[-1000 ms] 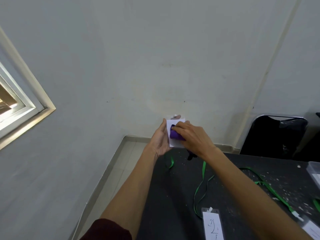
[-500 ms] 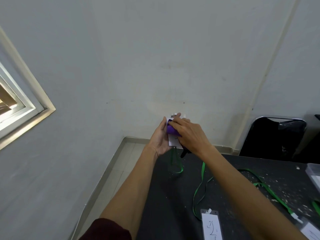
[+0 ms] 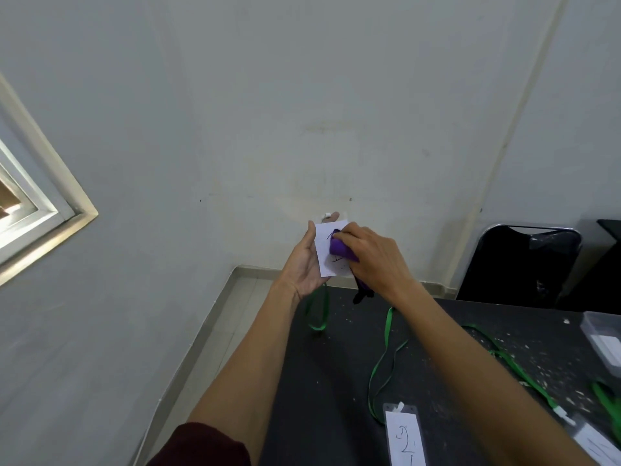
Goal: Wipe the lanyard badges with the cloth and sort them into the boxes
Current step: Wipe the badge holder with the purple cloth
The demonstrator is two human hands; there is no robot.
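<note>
We held a white badge up at the middle of the frame, in front of the wall. Our left hand cradled it from behind, thumb along its left edge and a fingertip showing above its top. Our right hand was clenched round a purple cloth and pressed it against the badge's face, over some dark handwriting. A dark end of the cloth hung below that hand. The badge's green lanyard dangled in a loop to the far left corner of the black surface.

At the bottom of the frame a second badge, marked with a "2", lay flat on the surface, and its green strap trailed upward from it. A third badge lay in the lower right corner, cut off by the frame. A clear box sat at the right edge. A black chair stood behind the surface, and a window frame showed at the left.
</note>
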